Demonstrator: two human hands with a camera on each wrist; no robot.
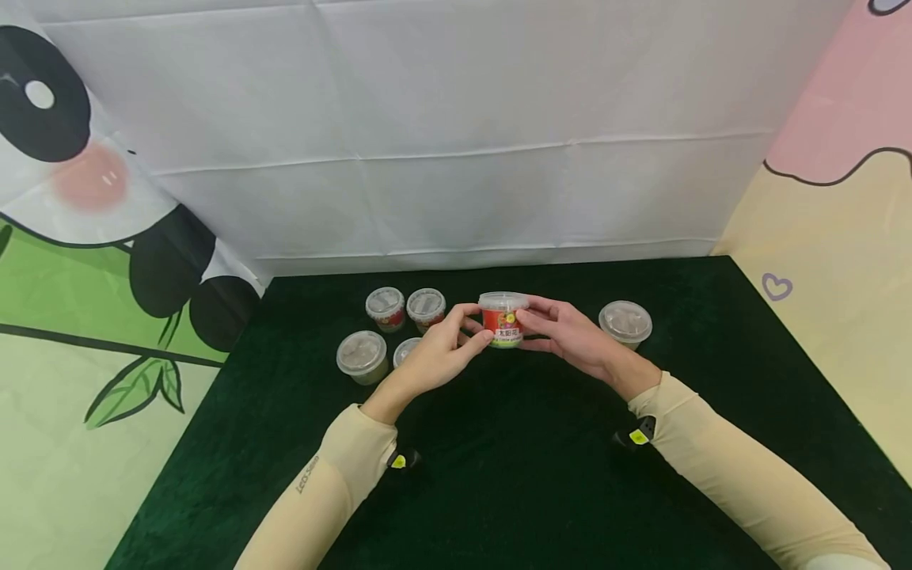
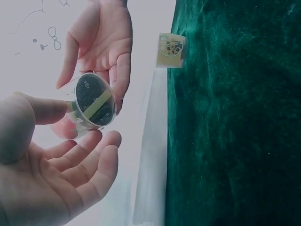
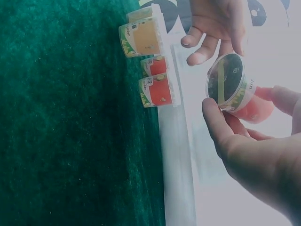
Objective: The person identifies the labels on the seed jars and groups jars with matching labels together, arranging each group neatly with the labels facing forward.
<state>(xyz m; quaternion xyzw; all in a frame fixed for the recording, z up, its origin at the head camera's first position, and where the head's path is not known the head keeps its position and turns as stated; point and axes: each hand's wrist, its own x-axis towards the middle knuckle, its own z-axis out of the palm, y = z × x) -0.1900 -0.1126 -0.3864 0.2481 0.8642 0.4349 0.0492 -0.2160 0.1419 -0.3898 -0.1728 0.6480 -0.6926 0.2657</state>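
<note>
A small clear plastic cup (image 1: 503,321) with a red, flower-printed label and a clear lid is held up between both hands above the green cloth. My left hand (image 1: 443,348) pinches it from the left, the thumb low on its side. From the right, my right hand (image 1: 570,336) grips it with thumb and fingers around the label. The wrist views show the underside of the same cup (image 2: 96,100), dark contents showing through the base and a pale green strip across it. In the right wrist view, the red label of the cup (image 3: 256,110) faces outward.
Behind my left hand stand several lidded cups, two red-labelled cups (image 1: 385,309) among them, and a larger cup (image 1: 362,355) in front. Another lidded cup (image 1: 626,321) stands beyond my right wrist. A white cloth wall (image 1: 456,158) rises behind the green-covered table (image 1: 499,475).
</note>
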